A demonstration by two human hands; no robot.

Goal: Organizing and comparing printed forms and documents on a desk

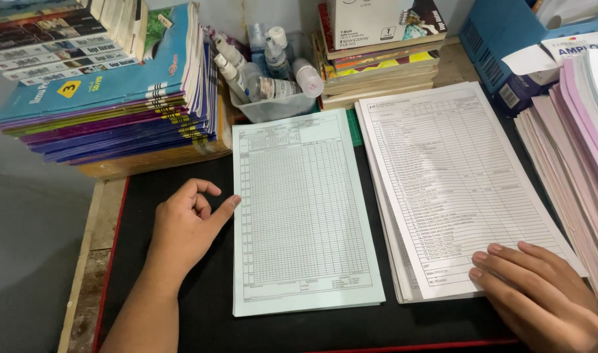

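Head view: left hand (184,225) fingers curled empty at green form's (302,216) edge; right hand (541,294) flat.

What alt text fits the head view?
A left hand touches the edge of a pale green form stack on a black mat; the right hand rests on a white form stack. Books behind.

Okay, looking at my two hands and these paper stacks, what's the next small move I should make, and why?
Probably slide the top sheet off the white stack with your right hand. Its fingers already lie flat on that stack's lower corner, while your left hand touches the left edge of the pale green stack with a fingertip, as if steadying it to receive a sheet.
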